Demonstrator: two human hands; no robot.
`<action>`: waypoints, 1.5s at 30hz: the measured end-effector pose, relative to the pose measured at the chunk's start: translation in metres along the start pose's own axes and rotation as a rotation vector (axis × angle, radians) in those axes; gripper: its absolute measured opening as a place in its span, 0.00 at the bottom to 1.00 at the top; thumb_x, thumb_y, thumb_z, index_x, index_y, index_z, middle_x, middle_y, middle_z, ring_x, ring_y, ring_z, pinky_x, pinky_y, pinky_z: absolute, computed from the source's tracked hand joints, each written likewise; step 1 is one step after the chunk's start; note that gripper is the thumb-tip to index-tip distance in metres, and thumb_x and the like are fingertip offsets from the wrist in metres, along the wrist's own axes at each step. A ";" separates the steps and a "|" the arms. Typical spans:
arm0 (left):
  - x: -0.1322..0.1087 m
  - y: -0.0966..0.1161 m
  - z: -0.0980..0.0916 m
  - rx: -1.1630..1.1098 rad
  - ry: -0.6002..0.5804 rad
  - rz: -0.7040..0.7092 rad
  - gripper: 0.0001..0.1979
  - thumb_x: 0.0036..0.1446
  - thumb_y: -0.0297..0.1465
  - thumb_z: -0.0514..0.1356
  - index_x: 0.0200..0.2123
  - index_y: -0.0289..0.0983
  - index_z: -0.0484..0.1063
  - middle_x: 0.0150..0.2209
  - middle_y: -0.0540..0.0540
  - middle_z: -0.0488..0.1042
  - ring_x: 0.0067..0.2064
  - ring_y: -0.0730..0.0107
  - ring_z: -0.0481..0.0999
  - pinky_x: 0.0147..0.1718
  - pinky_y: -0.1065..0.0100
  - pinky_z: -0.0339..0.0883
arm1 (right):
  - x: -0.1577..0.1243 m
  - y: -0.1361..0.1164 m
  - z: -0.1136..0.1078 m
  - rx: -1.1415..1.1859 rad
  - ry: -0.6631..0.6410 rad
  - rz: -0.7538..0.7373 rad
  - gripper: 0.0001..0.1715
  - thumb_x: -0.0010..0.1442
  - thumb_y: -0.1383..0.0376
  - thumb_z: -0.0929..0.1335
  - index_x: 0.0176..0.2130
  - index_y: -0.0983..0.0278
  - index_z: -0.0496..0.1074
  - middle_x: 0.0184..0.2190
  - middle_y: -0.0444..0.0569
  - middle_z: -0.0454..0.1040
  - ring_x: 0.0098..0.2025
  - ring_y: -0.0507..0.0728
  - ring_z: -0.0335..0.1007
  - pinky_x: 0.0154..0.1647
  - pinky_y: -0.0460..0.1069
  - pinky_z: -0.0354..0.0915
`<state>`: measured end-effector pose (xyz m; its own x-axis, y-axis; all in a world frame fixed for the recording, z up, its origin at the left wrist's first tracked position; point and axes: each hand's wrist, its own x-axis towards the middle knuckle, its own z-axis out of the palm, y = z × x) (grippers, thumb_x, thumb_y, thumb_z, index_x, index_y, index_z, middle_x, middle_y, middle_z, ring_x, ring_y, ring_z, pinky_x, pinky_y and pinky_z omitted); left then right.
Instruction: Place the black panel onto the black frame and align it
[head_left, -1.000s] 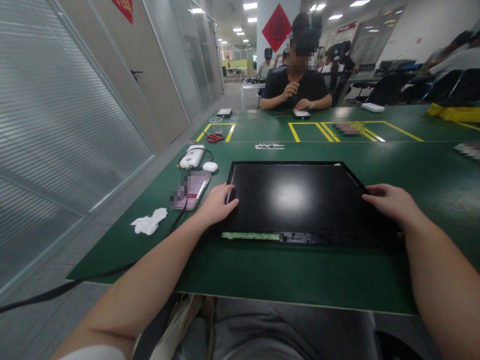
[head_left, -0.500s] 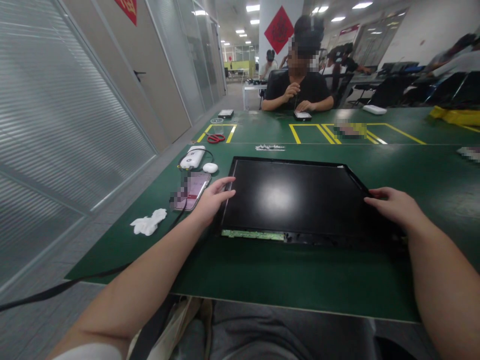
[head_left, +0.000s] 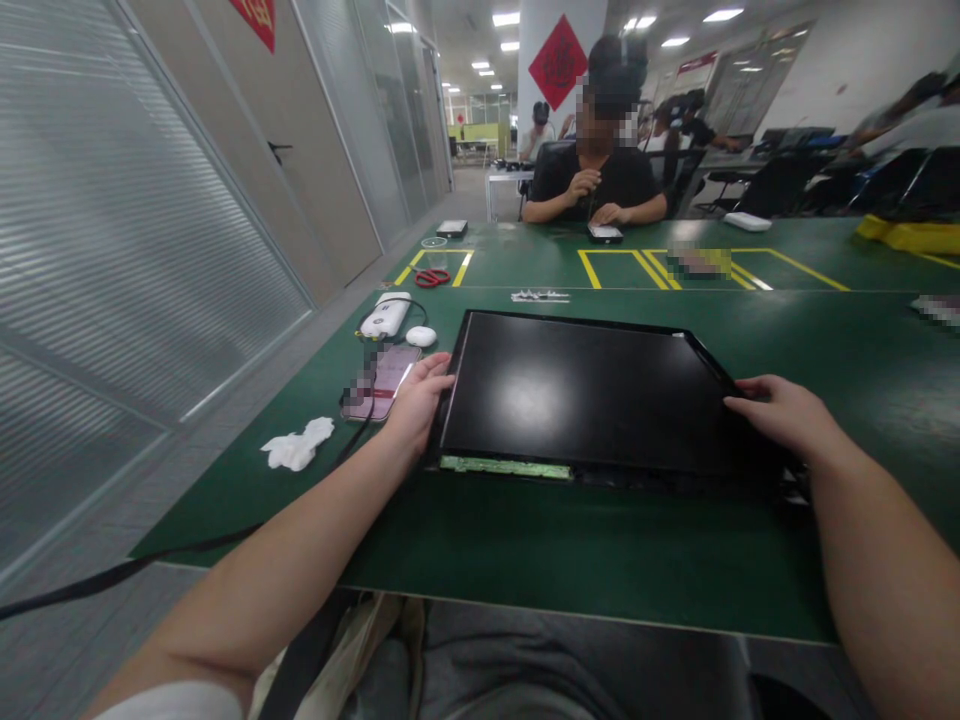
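A black monitor screen (head_left: 585,390) lies face up before me, slightly tilted, with a bare green circuit strip (head_left: 506,468) along the left part of its near edge. My left hand (head_left: 421,400) grips the left edge, thumb on the side and fingers partly hidden at the rim. On the opposite side, my right hand (head_left: 784,415) pinches the right edge between thumb and fingers. Just left of my left hand is a phone (head_left: 390,380) with a lit pinkish screen and a black strap across it.
On the green table (head_left: 600,560) at left are crumpled tissue (head_left: 298,444), a white power bank (head_left: 385,315) with a cable and a white earbud case (head_left: 421,337). Red-handled scissors (head_left: 432,277) and small white pieces (head_left: 540,296) lie farther back. A person (head_left: 600,180) sits opposite.
My left hand has slid left and down, off the top of the frame onto its outer side. The screen's left side has shifted slightly left; my right hand has barely moved.
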<state>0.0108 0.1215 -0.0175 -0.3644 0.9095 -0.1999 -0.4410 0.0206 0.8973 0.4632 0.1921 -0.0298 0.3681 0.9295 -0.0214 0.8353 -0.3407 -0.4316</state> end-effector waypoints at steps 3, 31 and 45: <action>0.001 -0.001 -0.002 0.040 0.019 0.006 0.23 0.41 0.17 0.64 0.43 0.38 0.70 0.50 0.44 0.79 0.40 0.64 0.82 0.35 0.67 0.77 | -0.002 -0.001 0.000 0.015 -0.003 0.000 0.17 0.49 0.60 0.70 0.40 0.62 0.74 0.43 0.55 0.79 0.44 0.62 0.76 0.48 0.55 0.68; -0.009 0.007 0.001 0.208 -0.220 0.046 0.22 0.43 0.33 0.67 0.44 0.36 0.80 0.38 0.46 0.83 0.41 0.55 0.81 0.37 0.63 0.74 | 0.000 0.002 0.006 0.023 0.013 -0.052 0.20 0.50 0.61 0.69 0.44 0.63 0.74 0.42 0.54 0.78 0.42 0.60 0.75 0.43 0.52 0.67; -0.023 0.013 -0.003 0.201 -0.427 0.115 0.35 0.44 0.32 0.66 0.60 0.36 0.72 0.51 0.42 0.80 0.52 0.46 0.78 0.47 0.57 0.71 | 0.000 0.001 0.004 0.000 -0.040 -0.026 0.32 0.55 0.57 0.68 0.57 0.67 0.71 0.47 0.56 0.76 0.45 0.62 0.74 0.47 0.53 0.66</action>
<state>0.0115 0.0996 -0.0022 -0.0140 0.9988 0.0464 -0.2349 -0.0483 0.9708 0.4620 0.1923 -0.0337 0.3295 0.9430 -0.0467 0.8443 -0.3165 -0.4324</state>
